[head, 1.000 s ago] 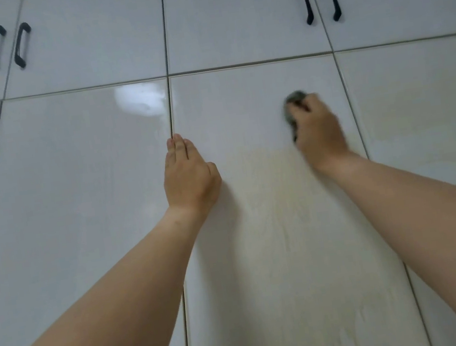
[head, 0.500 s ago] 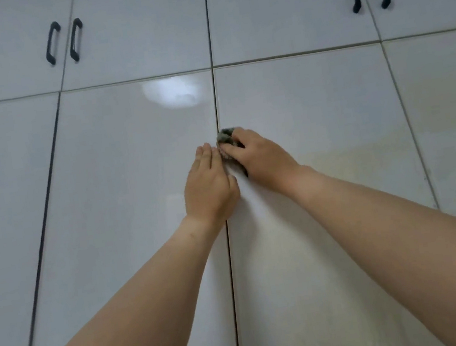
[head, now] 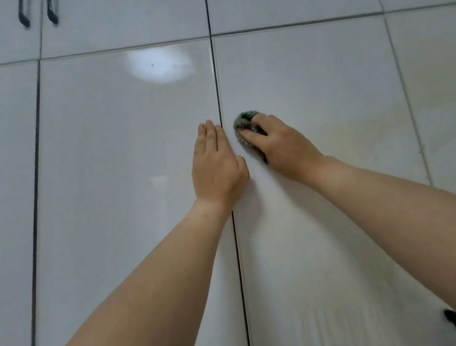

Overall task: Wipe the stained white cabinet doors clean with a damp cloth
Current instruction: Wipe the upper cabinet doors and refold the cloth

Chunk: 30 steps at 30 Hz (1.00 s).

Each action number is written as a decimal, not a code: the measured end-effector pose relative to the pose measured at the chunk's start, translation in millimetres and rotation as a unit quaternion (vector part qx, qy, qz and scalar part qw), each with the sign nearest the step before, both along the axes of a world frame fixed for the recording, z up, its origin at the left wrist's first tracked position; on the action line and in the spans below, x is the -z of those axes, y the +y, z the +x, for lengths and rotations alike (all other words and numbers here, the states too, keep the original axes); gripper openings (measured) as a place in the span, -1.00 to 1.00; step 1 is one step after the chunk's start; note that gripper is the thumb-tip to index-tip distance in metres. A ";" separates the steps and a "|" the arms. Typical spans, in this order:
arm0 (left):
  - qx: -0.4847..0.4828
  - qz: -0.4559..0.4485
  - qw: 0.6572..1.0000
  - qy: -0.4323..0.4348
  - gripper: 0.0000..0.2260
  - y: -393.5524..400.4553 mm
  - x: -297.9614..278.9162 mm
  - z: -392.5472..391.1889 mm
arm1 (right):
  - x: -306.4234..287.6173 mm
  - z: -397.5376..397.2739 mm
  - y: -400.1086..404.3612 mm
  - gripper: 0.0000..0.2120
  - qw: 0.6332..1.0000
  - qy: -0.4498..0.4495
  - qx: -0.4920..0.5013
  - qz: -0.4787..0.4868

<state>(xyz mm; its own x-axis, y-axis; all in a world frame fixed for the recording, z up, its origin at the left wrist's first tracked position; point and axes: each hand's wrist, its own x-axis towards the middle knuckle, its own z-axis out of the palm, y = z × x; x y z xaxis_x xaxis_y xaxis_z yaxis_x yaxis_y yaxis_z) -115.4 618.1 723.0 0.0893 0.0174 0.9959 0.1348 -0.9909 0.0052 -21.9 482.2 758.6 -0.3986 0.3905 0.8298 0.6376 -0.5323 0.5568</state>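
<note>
Two hands work the doors: the left hand (head: 216,164) lies flat, fingers straight, beside the seam; the right hand (head: 281,144) grips the cloth (head: 243,125) against the right door (head: 310,79). Rushed strokes could leave streaks lower down.

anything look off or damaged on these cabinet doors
No damage shows. The door that the right hand wipes with the cloth has a faint yellowish tint and streaks low down.
</note>
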 end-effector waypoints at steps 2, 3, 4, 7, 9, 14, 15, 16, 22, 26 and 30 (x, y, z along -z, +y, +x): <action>-0.003 0.002 1.000 0.004 -0.33 -9.5 8.2 1.9 | -15.8 10.0 -21.6 -0.63 0.989 0.083 -0.012 0.119; -0.002 0.008 1.000 0.000 -0.34 -15.3 12.6 1.9 | -18.9 13.0 -26.6 -0.60 0.969 0.147 -0.021 0.198; -0.002 0.014 1.000 -0.002 -0.35 -22.5 16.7 2.2 | -15.9 10.1 -27.5 -0.57 0.949 0.192 -0.029 0.249; -0.023 0.017 1.000 0.007 -0.35 -38.4 28.1 8.7 | 15.4 -2.7 -15.9 -0.54 0.977 0.149 -0.024 0.152; -0.043 -0.019 0.998 0.029 -0.32 -47.6 33.2 14.9 | 32.6 10.1 -33.6 -0.56 0.997 0.063 0.014 0.032; -0.037 -0.083 0.995 0.050 -0.32 -58.3 36.8 23.4 | 22.7 72.0 -148.1 -0.63 0.954 0.186 -0.003 0.235; -0.035 -0.088 0.994 0.052 -0.32 -59.0 37.0 24.2 | 23.2 79.3 -164.7 -0.55 0.936 0.225 0.002 0.270; -0.037 -0.089 0.994 0.051 -0.31 -59.1 36.9 24.3 | 22.1 83.5 -171.1 -0.50 0.919 0.254 -0.011 0.302; -0.032 -0.112 0.992 0.053 -0.30 -65.6 39.7 25.7 | 45.4 42.1 -98.6 -0.55 0.976 0.165 -0.016 0.139; -0.035 -0.119 0.990 0.061 -0.27 -69.5 40.4 24.2 | 51.8 59.1 -124.3 -0.65 0.992 0.099 0.013 0.074; -0.031 -0.102 0.990 0.091 -0.25 -61.4 40.9 17.4 | 51.0 70.7 -167.3 -0.64 0.923 0.256 -0.008 0.287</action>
